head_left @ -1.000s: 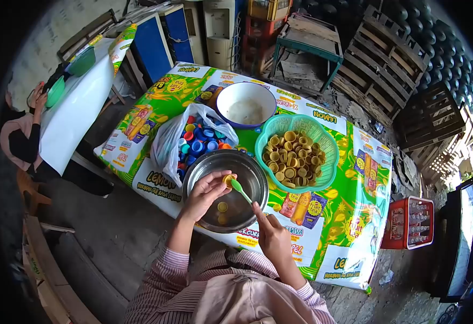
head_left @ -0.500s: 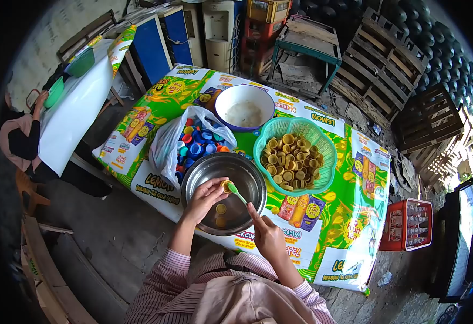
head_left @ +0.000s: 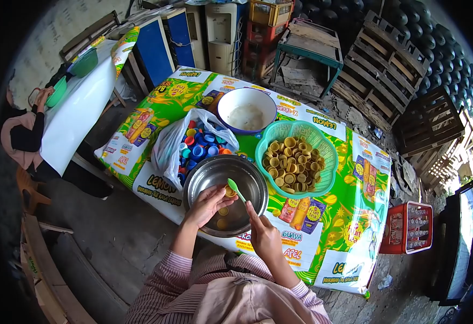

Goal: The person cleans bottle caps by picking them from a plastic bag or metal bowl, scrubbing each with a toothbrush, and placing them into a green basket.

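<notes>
My left hand [head_left: 205, 207] pinches a yellowish bottle cap [head_left: 229, 191] over the steel bowl [head_left: 256, 186]. In my right hand [head_left: 264, 233] is a light green toothbrush [head_left: 236, 189], its handle gripped near the bowl's right side and its head just above the cap. More yellowish caps [head_left: 222, 223] lie at the bottom of the bowl. To the right, a mint green plastic basket [head_left: 329, 162] holds many yellowish caps [head_left: 293, 164]. A white plastic bag [head_left: 163, 154] full of blue, red and green caps [head_left: 198, 148] stands behind the bowl on the left.
A white basin [head_left: 266, 102] with cloudy contents sits at the back of the printed-cover table [head_left: 306, 248]. Another person [head_left: 25, 132] holds a green bowl [head_left: 56, 93] at a table on the left. A red bottle crate [head_left: 396, 229] stands on the floor at right.
The toothbrush head has lifted off the cap and moved slightly up. My left hand has turned a little and shifted down and to the right with the cap.
</notes>
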The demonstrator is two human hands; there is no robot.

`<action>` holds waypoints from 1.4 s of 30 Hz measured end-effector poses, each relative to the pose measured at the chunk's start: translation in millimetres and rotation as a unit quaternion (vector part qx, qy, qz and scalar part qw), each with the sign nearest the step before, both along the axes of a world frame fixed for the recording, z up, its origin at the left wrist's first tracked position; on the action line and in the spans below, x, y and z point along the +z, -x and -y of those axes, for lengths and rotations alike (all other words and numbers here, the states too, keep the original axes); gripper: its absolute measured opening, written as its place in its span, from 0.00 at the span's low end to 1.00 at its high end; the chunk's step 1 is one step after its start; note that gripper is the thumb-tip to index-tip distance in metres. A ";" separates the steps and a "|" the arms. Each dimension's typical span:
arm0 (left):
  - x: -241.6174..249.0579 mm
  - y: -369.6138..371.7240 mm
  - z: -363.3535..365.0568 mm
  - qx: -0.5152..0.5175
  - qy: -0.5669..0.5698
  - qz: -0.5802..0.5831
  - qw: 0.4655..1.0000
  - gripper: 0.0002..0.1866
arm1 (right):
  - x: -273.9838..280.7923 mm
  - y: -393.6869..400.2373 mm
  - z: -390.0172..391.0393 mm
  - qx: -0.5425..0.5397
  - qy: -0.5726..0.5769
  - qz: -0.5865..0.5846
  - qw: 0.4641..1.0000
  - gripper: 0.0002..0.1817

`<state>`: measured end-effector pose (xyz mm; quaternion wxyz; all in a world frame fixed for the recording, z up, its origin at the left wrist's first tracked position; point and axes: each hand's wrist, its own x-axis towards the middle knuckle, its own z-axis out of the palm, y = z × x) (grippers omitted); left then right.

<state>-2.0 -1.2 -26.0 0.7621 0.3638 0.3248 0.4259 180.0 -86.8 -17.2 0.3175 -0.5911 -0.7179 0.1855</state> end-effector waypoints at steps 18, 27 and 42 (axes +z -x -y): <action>4.5 -3.2 17.5 0.107 -0.253 -0.392 0.878 0.18 | 9.3 -23.7 14.0 -0.015 0.007 -0.034 0.999 0.27; 60.6 -10.1 12.3 0.215 -0.425 -0.336 0.813 0.15 | 33.0 -27.8 18.5 -0.005 -0.149 -0.108 0.983 0.30; 43.7 1.4 -0.4 -0.102 -0.281 -0.605 0.738 0.09 | -18.8 -16.2 30.8 -0.058 0.088 -0.327 0.939 0.26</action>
